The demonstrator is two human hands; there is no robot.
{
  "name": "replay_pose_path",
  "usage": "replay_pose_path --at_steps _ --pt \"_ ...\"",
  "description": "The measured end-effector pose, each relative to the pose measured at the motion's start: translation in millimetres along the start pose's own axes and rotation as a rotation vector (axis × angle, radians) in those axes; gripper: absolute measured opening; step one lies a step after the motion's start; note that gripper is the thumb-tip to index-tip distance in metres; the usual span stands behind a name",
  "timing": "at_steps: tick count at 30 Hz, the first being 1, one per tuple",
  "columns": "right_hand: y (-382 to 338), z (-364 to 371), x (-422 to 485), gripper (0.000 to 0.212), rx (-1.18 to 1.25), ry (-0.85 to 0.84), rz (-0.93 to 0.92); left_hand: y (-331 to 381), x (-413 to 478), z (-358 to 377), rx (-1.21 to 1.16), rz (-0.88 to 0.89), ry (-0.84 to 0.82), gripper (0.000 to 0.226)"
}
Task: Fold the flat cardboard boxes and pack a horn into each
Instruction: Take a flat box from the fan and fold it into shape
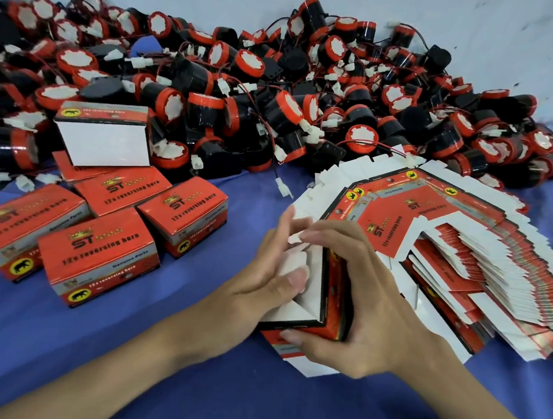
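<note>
Between your hands, low on the blue tabletop (246, 405), sits a half-formed red box (328, 318). Your right hand (370, 309) wraps its right side, fingers curled over the far wall and thumb on the near edge, a firm grip. Your left hand (259, 283) is not clamped. Its fingers are nearly straight and, with the thumb, press the white flaps (296, 263) at the box's mouth.

The mouth faces up towards you, and one black-edged corner points at you. Which way the long axis runs is unclear under your hands.

The box touches a fanned stack of flat boxes (453, 250) spreading to the right. Closed boxes (100, 258) stand well apart on the left. Horns (280, 106), black and red with loose wires, are heaped along the back against the wall. Bare blue tabletop lies between your forearms, nearest you.
</note>
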State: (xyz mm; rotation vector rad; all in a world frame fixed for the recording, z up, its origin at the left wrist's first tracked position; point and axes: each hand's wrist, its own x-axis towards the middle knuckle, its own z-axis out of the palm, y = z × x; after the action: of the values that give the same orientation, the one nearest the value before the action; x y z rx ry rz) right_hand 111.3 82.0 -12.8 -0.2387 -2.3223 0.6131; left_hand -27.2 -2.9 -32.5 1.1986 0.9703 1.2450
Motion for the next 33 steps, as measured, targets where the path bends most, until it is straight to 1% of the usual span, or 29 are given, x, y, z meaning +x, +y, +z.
replay_pose_path --at_steps 2,4,6,9,10,14,17,23,29,33 --pt "5 -3 -8 0.07 -0.055 0.01 -0.08 -1 1 -1 -0.178 -0.056 0.019 0.072" --pt "8 -4 -10 0.068 -0.083 0.033 -0.161 0 5 0 -0.289 -0.109 -0.047 0.071" --pt "10 -3 -11 0.064 -0.092 0.079 -0.232 5 6 1 -0.314 -0.161 -0.107 0.057" --pt "11 -3 -12 0.063 -0.141 0.129 -0.327 14 2 -1 -0.332 -0.207 -0.211 0.03" --pt "11 -2 -11 0.063 -0.143 0.139 -0.344 15 2 -1 -0.35 -0.213 -0.218 0.026" --pt "12 2 -10 0.067 -0.099 0.18 -0.371 10 1 1 -0.373 -0.155 -0.141 0.021" --pt "12 6 -10 0.078 -0.042 0.204 -0.401 10 -1 5 -0.367 -0.135 -0.134 0.021" --pt "15 7 -10 0.075 0.02 0.219 -0.449 12 -3 10 -0.356 -0.146 -0.083 0.016" --pt "16 7 -10 0.075 0.0 0.21 -0.464 10 -1 12 -0.364 -0.162 -0.069 0.016" --pt "15 9 -10 0.075 0.005 0.213 -0.497 11 -2 14 -0.412 -0.17 -0.089 0.017"
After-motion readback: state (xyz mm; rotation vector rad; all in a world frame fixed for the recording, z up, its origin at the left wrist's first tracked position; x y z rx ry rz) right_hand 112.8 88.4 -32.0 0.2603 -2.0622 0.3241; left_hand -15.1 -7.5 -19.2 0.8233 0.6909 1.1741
